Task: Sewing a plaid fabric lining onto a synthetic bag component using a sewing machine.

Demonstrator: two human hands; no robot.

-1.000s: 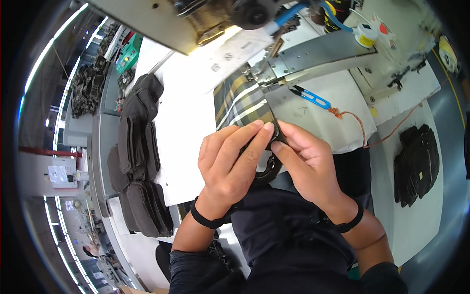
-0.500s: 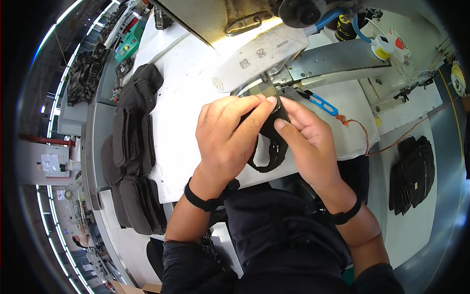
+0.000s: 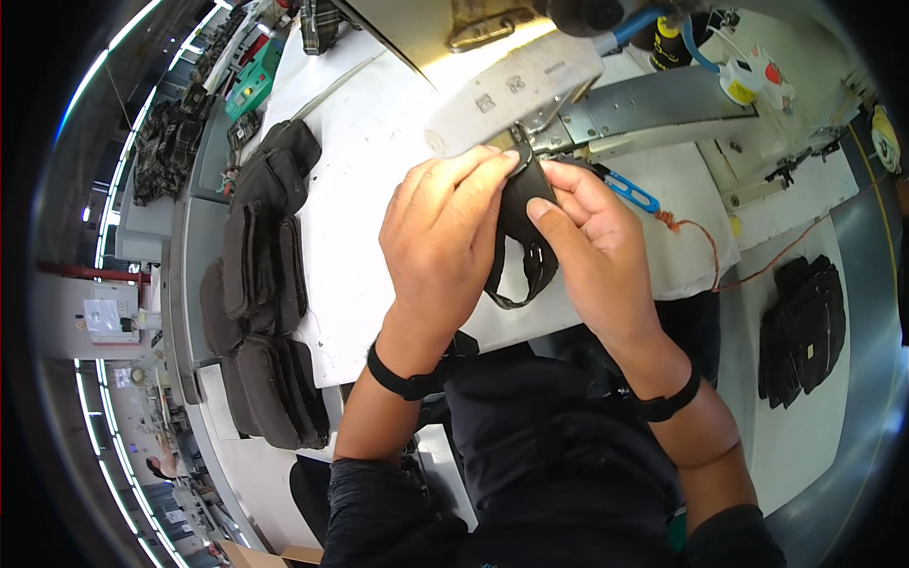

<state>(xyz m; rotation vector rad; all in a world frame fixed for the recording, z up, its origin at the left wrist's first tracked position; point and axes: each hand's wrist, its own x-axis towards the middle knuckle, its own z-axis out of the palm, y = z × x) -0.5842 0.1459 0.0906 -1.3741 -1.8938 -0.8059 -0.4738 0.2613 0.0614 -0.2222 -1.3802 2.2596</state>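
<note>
Between my two hands a black fabric piece with a looped strip hanging toward me lies at the sewing machine's needle area. My left hand pinches its left edge, thumb and fingertips close to the presser foot. On the other side my right hand grips the right edge between thumb and curled fingers. The fabric's far end reaches under the machine head, where my fingers partly hide it. Just beyond my right fingers lie blue-handled thread snips tied to an orange cord.
Stacks of dark fabric pouches line the table's left side. More dark pieces lie on a white surface at the right. A small white bottle and a black thread cone stand behind the machine arm. A green box sits far left.
The fabric piece has shifted a little away from me toward the needle and now lies flatter, showing more of its surface. Both hands keep their grip; the view has moved slightly.
</note>
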